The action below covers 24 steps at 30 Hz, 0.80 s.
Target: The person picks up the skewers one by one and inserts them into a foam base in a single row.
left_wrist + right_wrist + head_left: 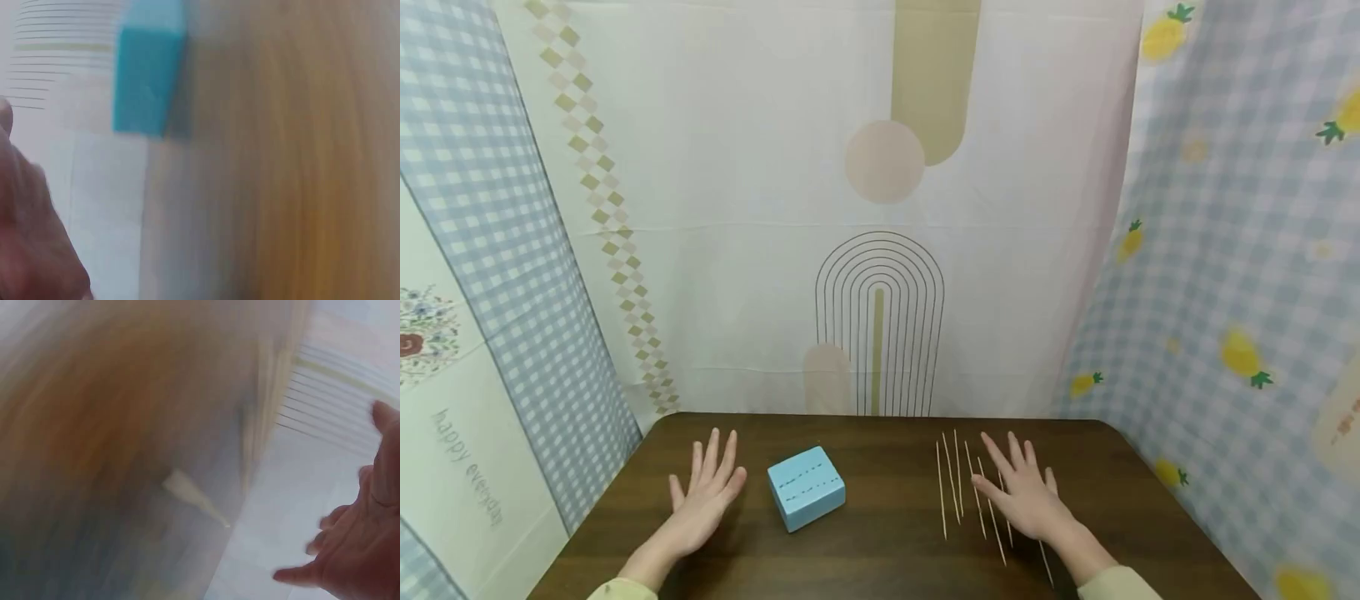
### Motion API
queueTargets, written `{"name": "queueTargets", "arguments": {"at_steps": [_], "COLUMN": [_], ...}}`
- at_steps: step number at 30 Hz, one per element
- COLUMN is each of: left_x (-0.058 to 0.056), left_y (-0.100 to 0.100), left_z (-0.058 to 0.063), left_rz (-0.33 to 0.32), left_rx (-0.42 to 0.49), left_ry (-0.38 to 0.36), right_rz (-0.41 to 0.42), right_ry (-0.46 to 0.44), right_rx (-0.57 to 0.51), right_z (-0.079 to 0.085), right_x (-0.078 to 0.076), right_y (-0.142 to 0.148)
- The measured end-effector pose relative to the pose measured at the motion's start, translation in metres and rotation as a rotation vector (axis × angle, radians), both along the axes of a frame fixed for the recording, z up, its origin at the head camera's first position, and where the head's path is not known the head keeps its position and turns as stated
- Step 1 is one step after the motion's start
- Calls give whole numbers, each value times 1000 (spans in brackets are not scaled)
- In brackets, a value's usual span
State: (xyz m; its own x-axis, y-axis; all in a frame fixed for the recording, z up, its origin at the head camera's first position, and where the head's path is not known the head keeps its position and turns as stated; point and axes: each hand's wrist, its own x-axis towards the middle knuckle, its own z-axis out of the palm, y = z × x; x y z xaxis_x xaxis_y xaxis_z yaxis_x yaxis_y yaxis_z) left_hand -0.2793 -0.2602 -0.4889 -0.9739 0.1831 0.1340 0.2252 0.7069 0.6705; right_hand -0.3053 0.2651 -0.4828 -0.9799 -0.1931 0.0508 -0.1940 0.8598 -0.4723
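My left hand [703,500], fingers spread and holding nothing, is over the left part of the table. To its right sits a light blue foam-like block [807,489] with two rows of small dark marks or holes on top; its side [145,81] shows in the left wrist view. On the right, my right hand [1026,496] is also spread, above several thin pale wooden sticks [960,483] laid roughly side by side. Parts of some sticks are hidden beneath that hand. In the right wrist view the sticks [265,406] look blurred.
The dark wooden table [880,558] has its far edge against a pale cloth [737,208] with printed arches. A blue checked cloth [535,233] hangs at the left, and another with pineapples [1217,275] at the right.
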Motion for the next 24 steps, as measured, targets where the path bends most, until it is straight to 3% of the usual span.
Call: {"name": "queueTargets", "arguments": {"at_steps": [5, 8, 11, 18, 24], "left_x": [-4, -6, -7, -7, -8], "left_y": [27, 42, 51, 59, 61], "left_z": [2, -1, -6, -12, -15], "left_rz": [77, 124, 124, 94, 94], "left_rx": [323, 419, 427, 380, 409], "left_ry": [-211, -266, -264, -218, -219], "right_rz": [-75, -156, -216, -250, -272], "right_ry": [26, 14, -45, -213, -241], "right_rx": [-249, -352, -429, -527, -523], "right_z": [1, 3, 3, 0, -11], "right_x": [3, 5, 9, 10, 11], "right_y": [16, 31, 47, 70, 68]}}
